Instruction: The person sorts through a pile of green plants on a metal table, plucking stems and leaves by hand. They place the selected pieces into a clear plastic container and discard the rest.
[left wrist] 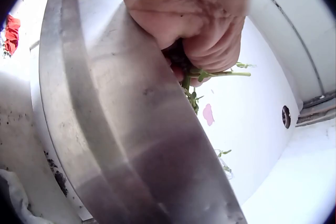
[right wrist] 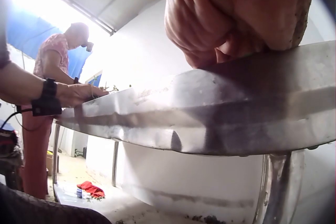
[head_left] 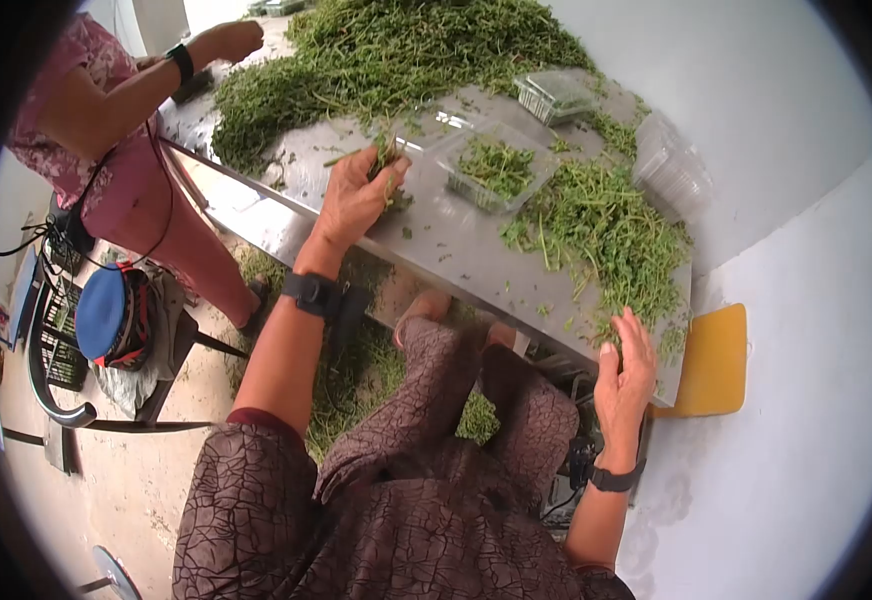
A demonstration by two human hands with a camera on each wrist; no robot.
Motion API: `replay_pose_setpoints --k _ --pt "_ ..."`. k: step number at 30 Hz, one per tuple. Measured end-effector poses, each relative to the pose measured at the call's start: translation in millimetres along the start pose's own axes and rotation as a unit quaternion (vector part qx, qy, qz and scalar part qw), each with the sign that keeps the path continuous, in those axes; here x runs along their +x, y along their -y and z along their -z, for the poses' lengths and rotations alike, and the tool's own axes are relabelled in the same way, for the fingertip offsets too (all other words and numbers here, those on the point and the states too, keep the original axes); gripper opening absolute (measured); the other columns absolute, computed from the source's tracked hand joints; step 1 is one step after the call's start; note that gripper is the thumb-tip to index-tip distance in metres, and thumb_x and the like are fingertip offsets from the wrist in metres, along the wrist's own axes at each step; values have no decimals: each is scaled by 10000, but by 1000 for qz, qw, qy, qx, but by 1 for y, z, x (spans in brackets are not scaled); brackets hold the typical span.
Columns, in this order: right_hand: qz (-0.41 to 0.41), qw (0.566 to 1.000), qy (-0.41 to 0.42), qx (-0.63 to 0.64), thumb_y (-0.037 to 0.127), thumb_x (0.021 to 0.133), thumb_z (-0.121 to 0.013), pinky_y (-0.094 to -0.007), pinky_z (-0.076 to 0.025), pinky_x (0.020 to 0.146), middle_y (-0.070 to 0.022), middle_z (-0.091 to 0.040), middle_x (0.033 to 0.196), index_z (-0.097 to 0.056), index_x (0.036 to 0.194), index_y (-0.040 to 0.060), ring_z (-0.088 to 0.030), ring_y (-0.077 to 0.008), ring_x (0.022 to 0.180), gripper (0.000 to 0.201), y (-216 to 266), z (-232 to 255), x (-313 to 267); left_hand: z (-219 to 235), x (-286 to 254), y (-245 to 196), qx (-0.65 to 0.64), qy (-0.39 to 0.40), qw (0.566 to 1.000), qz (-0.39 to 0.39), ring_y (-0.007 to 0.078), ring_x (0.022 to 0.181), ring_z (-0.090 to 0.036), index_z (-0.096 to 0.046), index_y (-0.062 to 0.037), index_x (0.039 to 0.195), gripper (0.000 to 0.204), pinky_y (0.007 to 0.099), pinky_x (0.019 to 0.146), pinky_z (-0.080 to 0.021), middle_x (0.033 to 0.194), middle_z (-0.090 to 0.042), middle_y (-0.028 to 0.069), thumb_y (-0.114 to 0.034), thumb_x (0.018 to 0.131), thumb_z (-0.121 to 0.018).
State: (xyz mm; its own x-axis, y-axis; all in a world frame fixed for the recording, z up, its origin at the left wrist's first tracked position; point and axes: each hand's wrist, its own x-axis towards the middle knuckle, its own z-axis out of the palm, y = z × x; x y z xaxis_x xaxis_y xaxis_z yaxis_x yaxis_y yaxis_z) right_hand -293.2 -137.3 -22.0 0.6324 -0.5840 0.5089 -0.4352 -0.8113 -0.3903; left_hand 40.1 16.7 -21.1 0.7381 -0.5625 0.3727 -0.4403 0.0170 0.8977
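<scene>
The left hand (head_left: 356, 200) grips a small bunch of green stems over the metal table's front edge; in the left wrist view the hand (left wrist: 194, 19) has stems (left wrist: 226, 74) poking out beneath its curled fingers. At the table's right front corner, the right hand (head_left: 626, 385) has its fingers extended beside a pile of loose greens (head_left: 606, 225). The right wrist view shows that hand (right wrist: 236, 19) low over the metal edge (right wrist: 184, 113), its fingertips hidden. An open clear plastic box (head_left: 496, 170) partly filled with greens lies between the hands.
A large heap of greens (head_left: 426, 50) covers the far side. A second clear box (head_left: 553, 97) and stacked empty clear containers (head_left: 671, 165) stand near the wall. Another person (head_left: 106, 120) is at the left. A yellow board (head_left: 711, 360) is right of the table; a chair stands lower left.
</scene>
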Motion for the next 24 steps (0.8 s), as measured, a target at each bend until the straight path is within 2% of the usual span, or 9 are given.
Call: replay_pose_setpoints --k 3,4,12,15,17,21,24 --pt "7 1000 11 -19 61 803 -472 -412 -321 993 -152 -520 1237 -540 1124 -10 -458 -320 1161 336 2 3 0 0 0 2 -10 1 1000 1 55 644 -478 -632 -8 916 306 218 588 -392 695 -565 -5 -305 854 -592" --pt "3 1000 -3 -16 33 759 -527 -421 -315 1008 -135 -536 1214 -561 1098 7 -467 -314 1152 341 5 3 0 1 0 1 -14 2 1000 -4 56 650 -483 -633 -7 925 296 219 596 -396 699 -565 -5 -292 858 -589" --pt "8 1000 2 -9 46 765 -534 -417 -312 1012 -131 -531 1222 -559 1112 13 -458 -304 1166 349 3 5 -1 -15 3 -30 -6 17 1000 -6 61 668 -482 -634 -2 952 210 239 617 -412 743 -555 -36 -188 875 -572" --pt "19 1000 7 -16 51 769 -533 -414 -307 1017 -129 -525 1232 -554 1117 12 -449 -302 1177 351 2 4 -1 -22 1 -28 61 42 997 -36 90 629 -462 -630 4 970 196 263 575 -397 701 -539 -9 -148 853 -589" --pt "19 1000 5 -17 51 773 -528 -414 -300 1022 -128 -519 1238 -549 1125 10 -443 -300 1184 355 2 4 -2 -25 -1 -29 226 64 965 -114 132 583 -433 -620 15 963 196 299 545 -376 641 -489 57 -119 822 -607" --pt "31 999 12 -25 51 777 -523 -414 -296 1025 -128 -519 1239 -545 1133 12 -441 -300 1186 359 0 4 -3 -36 -2 -32 181 44 972 -146 197 522 -408 -603 35 867 149 339 518 -370 606 -450 126 -99 802 -606" --pt "33 999 10 -26 53 779 -520 -415 -293 1027 -128 -517 1242 -540 1141 12 -440 -300 1188 365 0 3 -3 -38 -6 -42 208 40 963 -170 212 512 -430 -609 36 852 136 339 507 -375 604 -475 136 -88 795 -604"
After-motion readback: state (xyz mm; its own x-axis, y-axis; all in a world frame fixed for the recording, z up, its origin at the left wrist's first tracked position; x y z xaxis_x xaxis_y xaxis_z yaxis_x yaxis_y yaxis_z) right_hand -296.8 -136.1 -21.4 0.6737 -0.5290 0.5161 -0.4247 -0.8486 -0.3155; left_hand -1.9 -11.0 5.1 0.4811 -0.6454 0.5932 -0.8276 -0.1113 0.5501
